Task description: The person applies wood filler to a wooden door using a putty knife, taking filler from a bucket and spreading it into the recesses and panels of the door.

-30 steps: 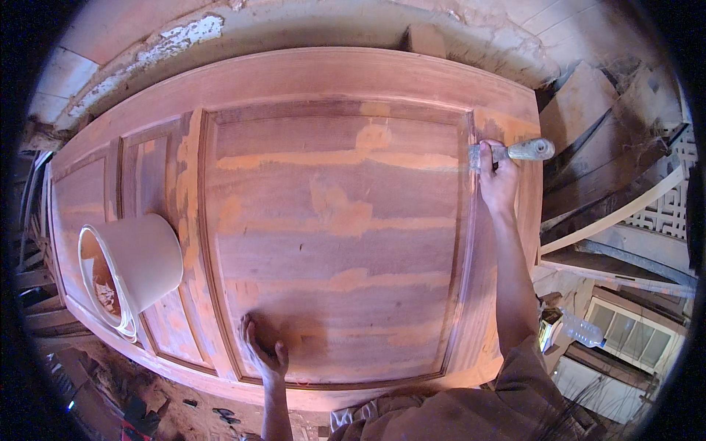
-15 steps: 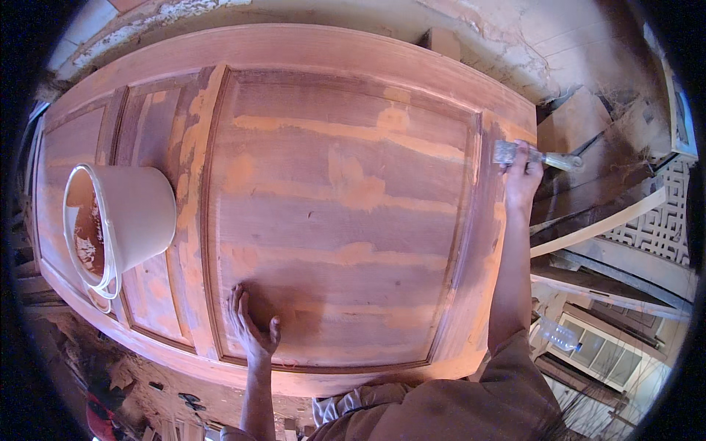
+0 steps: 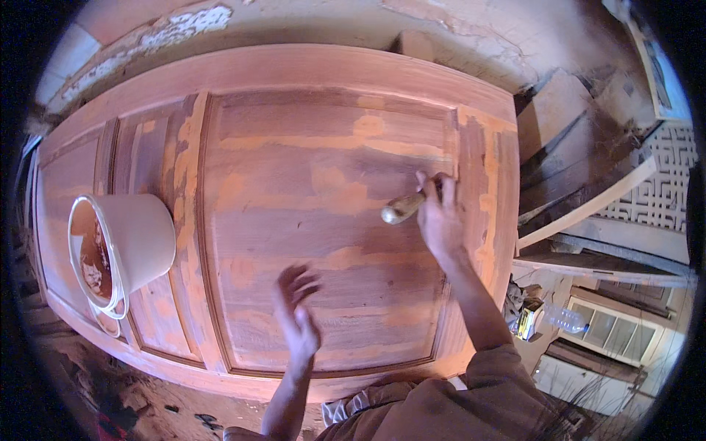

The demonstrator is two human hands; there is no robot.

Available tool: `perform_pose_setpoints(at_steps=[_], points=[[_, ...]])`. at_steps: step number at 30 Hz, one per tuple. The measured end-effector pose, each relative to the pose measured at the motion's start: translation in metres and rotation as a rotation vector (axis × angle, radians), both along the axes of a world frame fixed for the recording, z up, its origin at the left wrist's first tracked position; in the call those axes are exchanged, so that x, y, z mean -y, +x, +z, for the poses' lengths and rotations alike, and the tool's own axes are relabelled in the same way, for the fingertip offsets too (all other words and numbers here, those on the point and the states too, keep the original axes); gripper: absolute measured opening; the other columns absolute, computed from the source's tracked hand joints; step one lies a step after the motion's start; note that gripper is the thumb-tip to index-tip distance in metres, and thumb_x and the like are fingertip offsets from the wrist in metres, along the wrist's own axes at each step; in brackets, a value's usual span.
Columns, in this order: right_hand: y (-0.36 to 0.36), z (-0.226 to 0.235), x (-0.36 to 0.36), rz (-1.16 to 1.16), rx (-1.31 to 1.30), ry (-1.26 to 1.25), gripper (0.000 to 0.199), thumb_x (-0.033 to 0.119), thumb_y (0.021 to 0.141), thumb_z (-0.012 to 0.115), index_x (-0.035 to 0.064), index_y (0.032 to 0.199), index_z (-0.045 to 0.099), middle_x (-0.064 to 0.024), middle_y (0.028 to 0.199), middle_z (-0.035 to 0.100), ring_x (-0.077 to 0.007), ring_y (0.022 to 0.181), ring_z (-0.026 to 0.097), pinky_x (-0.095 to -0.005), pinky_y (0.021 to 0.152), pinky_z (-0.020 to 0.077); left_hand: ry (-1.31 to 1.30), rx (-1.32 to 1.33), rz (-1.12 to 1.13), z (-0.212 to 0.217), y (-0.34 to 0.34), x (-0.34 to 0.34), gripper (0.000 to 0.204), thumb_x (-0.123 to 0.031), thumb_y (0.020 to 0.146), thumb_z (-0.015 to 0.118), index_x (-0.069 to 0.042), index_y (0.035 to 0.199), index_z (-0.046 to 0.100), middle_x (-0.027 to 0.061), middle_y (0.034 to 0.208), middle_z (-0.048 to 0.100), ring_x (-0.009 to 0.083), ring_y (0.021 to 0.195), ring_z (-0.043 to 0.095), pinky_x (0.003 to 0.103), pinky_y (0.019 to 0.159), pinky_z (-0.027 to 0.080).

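A brown wooden panelled door (image 3: pixel 331 287) lies flat before me, patched with orange filler. Over the right part of its large panel, my right hand (image 3: pixel 441 217) is closed around a putty knife (image 3: pixel 401 209). The knife's rounded handle points left toward the panel's middle; its blade is hidden by the hand. My left hand (image 3: pixel 298 309) hovers above the lower middle of the same panel, fingers apart and slightly blurred, holding nothing. A white plastic bucket (image 3: pixel 147 239) rests on its side at the door's left, its mouth facing left and reddish-brown filler smeared inside.
A rough plastered wall (image 3: pixel 316 26) runs along the door's far side. To the right are stacked boards (image 3: pixel 555 117), a curved wooden strip (image 3: pixel 588 209) and a pale lattice panel (image 3: pixel 662 176). Farther down lie a clear plastic bottle (image 3: pixel 566 319) and a small framed window (image 3: pixel 614 323).
My right hand has moved left and nearer from the door's right end, turning the putty knife so its handle points left. My left hand has shifted right. The view has shifted slightly.
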State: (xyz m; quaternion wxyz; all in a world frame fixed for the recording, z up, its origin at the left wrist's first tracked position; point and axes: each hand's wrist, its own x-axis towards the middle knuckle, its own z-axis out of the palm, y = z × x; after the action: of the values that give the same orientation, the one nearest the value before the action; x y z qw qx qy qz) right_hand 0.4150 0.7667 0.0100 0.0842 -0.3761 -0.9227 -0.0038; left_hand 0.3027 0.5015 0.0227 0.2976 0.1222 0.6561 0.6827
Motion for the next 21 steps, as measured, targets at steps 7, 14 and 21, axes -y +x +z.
perform_pose_setpoints(at_steps=[7, 14, 21], points=[[0.005, -0.025, -0.012, -0.182, 0.029, 0.018, 0.053, 0.015, 0.085, 0.065, 0.0076, 0.136, 0.052, -0.0163, 0.122, 0.047, -0.0371, 0.114, 0.050, -0.0452, 0.094, 0.0514, -0.014, 0.213, -0.345, 0.002, -0.021, -0.167, 0.054, -0.028, 0.093, 0.068, 0.006, 0.129, 0.046, 0.0183, 0.108, 0.065, 0.0212, 0.084, 0.069, 0.032, 0.068, 0.059], [0.002, -0.045, -0.028, -0.159, -0.173, 0.006, 0.062, 0.003, 0.083, 0.059, 0.0052, 0.143, 0.045, -0.0183, 0.119, 0.051, -0.0368, 0.112, 0.051, -0.0466, 0.099, 0.0462, -0.006, -0.099, -0.550, -0.055, -0.067, -0.213, 0.026, -0.017, 0.097, 0.063, 0.007, 0.106, 0.063, 0.0106, 0.082, 0.067, 0.0151, 0.072, 0.070, 0.027, 0.065, 0.057], [-0.010, -0.045, -0.045, -0.176, -0.347, -0.153, 0.061, -0.013, 0.077, 0.052, 0.0037, 0.136, 0.054, -0.0175, 0.133, 0.052, -0.0376, 0.124, 0.049, -0.0434, 0.106, 0.0428, -0.025, 0.014, -0.469, -0.067, -0.087, -0.248, 0.031, -0.018, 0.096, 0.065, 0.008, 0.113, 0.065, 0.0106, 0.100, 0.066, 0.0137, 0.085, 0.065, 0.027, 0.073, 0.061]])
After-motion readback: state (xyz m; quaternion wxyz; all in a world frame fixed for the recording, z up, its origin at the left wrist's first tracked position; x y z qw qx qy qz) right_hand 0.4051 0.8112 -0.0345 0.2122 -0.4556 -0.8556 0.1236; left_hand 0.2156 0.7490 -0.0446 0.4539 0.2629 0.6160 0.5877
